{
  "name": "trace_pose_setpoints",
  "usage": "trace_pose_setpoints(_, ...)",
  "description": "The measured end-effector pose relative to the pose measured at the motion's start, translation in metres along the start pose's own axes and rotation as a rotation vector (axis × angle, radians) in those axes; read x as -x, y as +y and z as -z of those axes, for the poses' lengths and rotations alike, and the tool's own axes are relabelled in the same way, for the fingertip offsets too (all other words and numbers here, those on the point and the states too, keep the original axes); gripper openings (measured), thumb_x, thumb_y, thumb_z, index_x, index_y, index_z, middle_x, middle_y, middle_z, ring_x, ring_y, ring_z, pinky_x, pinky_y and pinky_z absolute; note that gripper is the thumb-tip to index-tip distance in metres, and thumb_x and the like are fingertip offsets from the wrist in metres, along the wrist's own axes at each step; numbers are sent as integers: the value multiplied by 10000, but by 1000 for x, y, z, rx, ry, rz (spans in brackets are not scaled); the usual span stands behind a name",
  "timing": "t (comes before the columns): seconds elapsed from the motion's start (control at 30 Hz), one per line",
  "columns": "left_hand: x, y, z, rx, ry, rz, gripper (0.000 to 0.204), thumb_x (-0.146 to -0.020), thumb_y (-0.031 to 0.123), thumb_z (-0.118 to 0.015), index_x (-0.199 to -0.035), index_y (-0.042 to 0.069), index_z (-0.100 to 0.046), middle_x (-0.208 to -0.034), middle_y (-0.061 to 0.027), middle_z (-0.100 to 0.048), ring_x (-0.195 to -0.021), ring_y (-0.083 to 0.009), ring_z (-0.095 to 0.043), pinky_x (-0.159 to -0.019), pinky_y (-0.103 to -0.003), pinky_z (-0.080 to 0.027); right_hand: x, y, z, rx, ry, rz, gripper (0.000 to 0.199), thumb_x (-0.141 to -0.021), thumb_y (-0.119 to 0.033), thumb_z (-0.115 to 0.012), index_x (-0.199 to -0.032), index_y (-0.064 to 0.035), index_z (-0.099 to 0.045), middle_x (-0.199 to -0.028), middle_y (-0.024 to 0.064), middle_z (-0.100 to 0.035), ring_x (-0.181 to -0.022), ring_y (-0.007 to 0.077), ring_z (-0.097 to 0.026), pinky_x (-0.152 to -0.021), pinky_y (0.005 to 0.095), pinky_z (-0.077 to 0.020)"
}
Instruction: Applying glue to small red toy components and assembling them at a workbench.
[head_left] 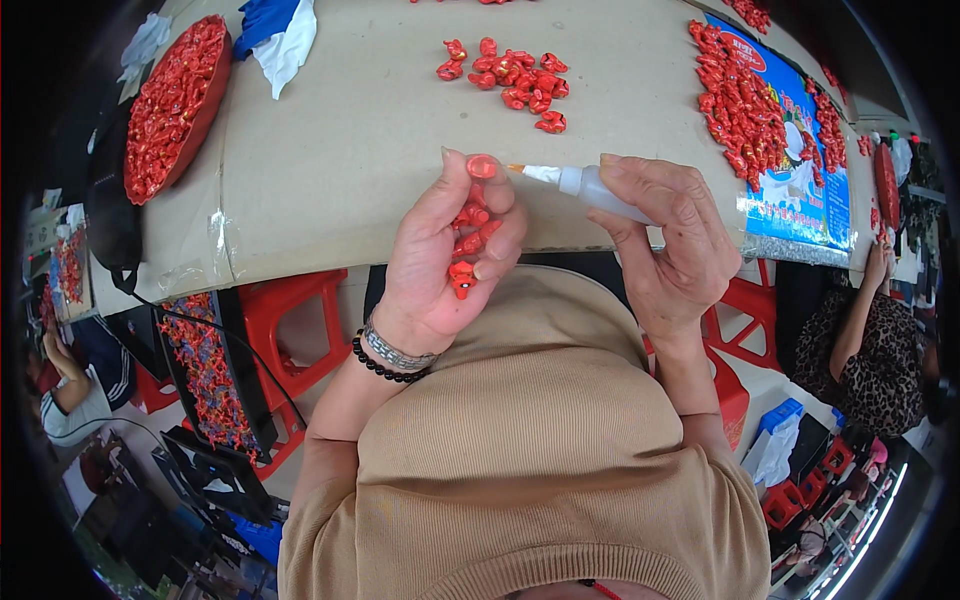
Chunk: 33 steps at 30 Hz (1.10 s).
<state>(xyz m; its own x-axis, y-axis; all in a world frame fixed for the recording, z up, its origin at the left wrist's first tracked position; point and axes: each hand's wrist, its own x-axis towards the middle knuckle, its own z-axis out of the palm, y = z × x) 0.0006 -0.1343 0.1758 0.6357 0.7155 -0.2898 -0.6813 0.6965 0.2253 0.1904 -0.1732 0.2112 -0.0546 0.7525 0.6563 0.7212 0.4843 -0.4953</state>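
Observation:
My left hand is closed around several small red plastic figure parts, palm up. Between its thumb and fingertip it pinches one round red part, turned toward the right. A small red piece with black marks lies near the lower part of the palm. My right hand grips a white squeeze bottle with a narrow nozzle, held almost level. The nozzle's orange tip points left, a short way from the pinched part; whether they touch I cannot tell.
Loose red parts lie on the cardboard-covered table. A heaped red tray stands left, near a blue-and-white cloth. More parts cover a blue printed sheet at right. Red stools and a filled black crate are below; other people work at both sides.

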Motion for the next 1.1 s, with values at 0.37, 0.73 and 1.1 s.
trace_pose_setpoints(0.37,-3,2,4,120,-75,-13,238,-998,289,-470,-1034,75,-568,-896,-16,-588,-608,-116,-450,-411,-201,-345,5,4,-2,-144,47,-86,318,-682,65,-770,-975,24,-653,-949,159,-683,-867,212,-654,-678,287,-543)
trace_pose_setpoints(0.73,-2,-1,3,-53,-83,-155,143,-963,164,-540,-1087,92,-540,-937,-43,-590,-580,-90,-438,-405,-178,-338,14,1,-7,-318,70,-331,338,-692,76,-763,-1007,27,-650,-982,144,-676,-912,191,-622,-792,285,-496)
trace_pose_setpoints(1.1,0,-3,-2,-146,-34,-225,177,-954,147,-556,-1103,53,-540,-925,-72,-619,-560,-91,-438,-390,-183,-323,11,4,-14,-318,115,-272,294,-671,94,-722,-949,6,-685,-911,108,-677,-751,133,-619,-567,224,-460)
